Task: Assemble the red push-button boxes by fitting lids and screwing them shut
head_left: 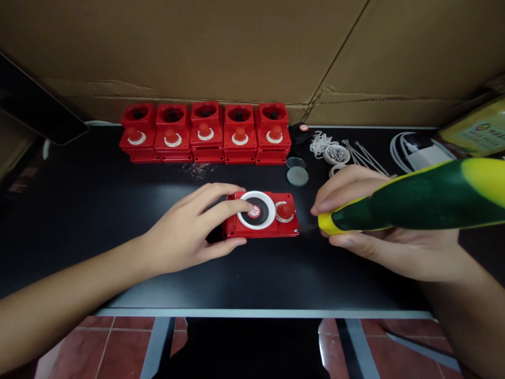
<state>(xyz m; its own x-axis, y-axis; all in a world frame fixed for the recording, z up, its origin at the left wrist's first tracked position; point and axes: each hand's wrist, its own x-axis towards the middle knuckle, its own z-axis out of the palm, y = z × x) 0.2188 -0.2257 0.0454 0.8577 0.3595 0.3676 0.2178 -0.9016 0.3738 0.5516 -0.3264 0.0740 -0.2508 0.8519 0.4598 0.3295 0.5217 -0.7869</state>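
Observation:
A red plastic box [261, 229] with a white ring, a black disc and a red knob on top lies in the middle of the black table [118, 210]. My left hand [193, 223] grips its left end, with a fingertip pressed on the small red and white part inside the ring. My right hand [371, 231] is wrapped round a green and yellow electric screwdriver [418, 197]. Its thin bit touches the box's lower right corner.
Several matching red boxes [205, 131] stand in a row along the back, below a cardboard wall [252, 47]. A small dish of screws [336, 154], white rings, metal pins, round clear discs [297, 176] and white cables [410, 150] lie at the back right. The table's front edge is close.

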